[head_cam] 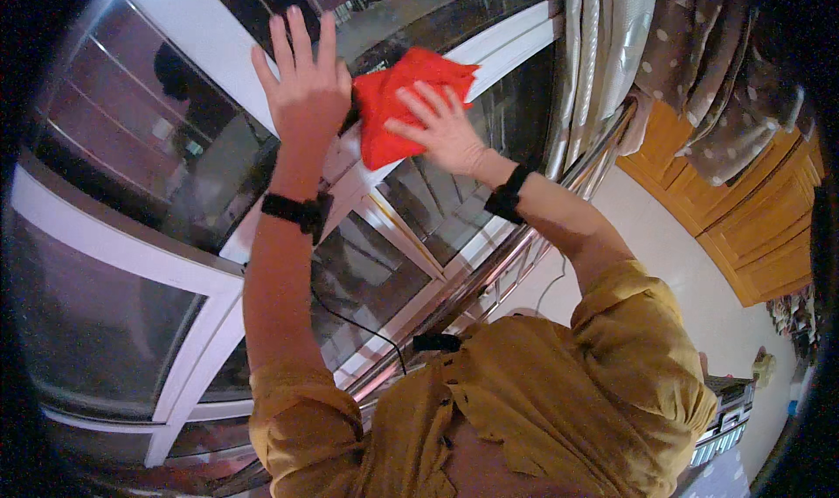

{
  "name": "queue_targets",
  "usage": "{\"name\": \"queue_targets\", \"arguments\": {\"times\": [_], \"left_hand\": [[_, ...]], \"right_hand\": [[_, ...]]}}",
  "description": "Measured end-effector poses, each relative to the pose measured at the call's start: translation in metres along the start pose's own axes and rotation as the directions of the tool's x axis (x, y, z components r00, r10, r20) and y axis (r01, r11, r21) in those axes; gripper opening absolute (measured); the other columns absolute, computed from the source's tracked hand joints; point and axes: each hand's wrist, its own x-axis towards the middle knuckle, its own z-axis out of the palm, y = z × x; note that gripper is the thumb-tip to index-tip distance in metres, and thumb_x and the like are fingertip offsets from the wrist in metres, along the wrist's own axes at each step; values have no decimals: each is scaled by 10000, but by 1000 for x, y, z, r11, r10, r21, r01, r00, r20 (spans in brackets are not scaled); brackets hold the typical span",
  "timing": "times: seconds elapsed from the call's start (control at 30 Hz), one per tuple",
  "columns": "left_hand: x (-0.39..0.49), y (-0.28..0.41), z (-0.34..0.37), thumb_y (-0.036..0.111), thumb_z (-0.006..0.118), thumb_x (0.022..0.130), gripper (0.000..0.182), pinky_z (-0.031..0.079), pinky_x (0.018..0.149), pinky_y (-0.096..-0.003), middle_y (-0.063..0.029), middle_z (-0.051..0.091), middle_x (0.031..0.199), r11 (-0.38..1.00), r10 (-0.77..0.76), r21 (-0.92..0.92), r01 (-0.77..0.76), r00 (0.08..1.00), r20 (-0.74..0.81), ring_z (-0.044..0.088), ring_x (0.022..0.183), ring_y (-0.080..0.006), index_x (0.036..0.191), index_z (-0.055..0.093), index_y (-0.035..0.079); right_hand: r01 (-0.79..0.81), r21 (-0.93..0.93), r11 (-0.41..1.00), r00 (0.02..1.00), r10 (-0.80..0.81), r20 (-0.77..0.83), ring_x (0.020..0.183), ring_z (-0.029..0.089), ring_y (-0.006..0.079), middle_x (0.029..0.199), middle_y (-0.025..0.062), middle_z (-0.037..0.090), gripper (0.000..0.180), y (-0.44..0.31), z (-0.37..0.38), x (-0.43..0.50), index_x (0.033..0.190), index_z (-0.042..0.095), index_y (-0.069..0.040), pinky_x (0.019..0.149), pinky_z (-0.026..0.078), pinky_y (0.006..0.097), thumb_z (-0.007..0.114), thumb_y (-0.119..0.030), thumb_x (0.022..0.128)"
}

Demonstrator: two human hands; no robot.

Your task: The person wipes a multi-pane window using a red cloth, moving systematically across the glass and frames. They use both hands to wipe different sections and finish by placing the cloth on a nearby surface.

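A red cloth (393, 114) lies spread over the white window frame and part of the glass. Flat on top of it, fingers spread, my right hand (436, 124) holds the cloth against the window; this hand looks slightly blurred. To the left, my left hand (305, 94) is raised with its fingers apart and nothing in it. Its palm faces the window near a white frame bar (216, 45), though whether it touches the frame or glass I cannot tell. Dark window panes (216, 150) reflect the room around both hands. Black bands circle both wrists.
Shiny metal rails (452, 281) run below the window. Pale curtains (580, 58) hang at right, beside brown dotted fabric (714, 98). Behind are wooden cabinet doors (734, 216) and a pale floor (662, 255). A thin black cable (360, 324) hangs near my chest.
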Motion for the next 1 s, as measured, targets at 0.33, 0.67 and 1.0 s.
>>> {"name": "queue_targets", "arguments": {"times": [0.33,0.67,1.0], "left_hand": [[-21,69,26,416,615,917,636,199,1153,-694,-161,315,1640,985,32,-173,-2,985,172,237,1522,-398,1516,488,247],[-26,73,38,435,720,856,768,263,1086,-734,-197,354,1597,961,141,-250,-117,987,80,337,1474,-383,1535,438,209],[-28,74,38,427,696,873,738,243,1103,-729,-196,365,1590,965,137,-234,-120,989,57,323,1479,-383,1534,446,217]], "right_hand": [[-483,170,859,854,505,-124,1481,269,463,1635,227,238,832,125,28,-25,1563,348,-227,1202,303,542,730,-220,824],[-720,349,600,560,799,-217,1446,303,528,1594,324,290,759,254,67,-4,1600,288,-204,1211,221,583,559,-509,960],[-815,364,450,366,888,-277,1454,300,508,1644,192,291,657,203,63,25,1583,344,-256,1147,348,599,542,-436,984]]}}
